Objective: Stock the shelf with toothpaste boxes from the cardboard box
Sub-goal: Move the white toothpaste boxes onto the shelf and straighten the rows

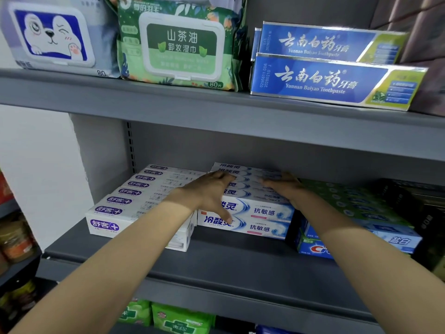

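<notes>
Several white-and-blue toothpaste boxes stand stacked in a row on the grey middle shelf. My left hand lies on the left end of that stack, fingers spread on top and thumb down over the front box. My right hand rests flat on the right end of the stack's top. Neither hand grips a box. The cardboard box is out of view.
White boxes with purple logos fill the shelf to the left, green and blue toothpaste boxes to the right. On the upper shelf sit wet-wipe packs and blue toothpaste boxes. Green packs lie below.
</notes>
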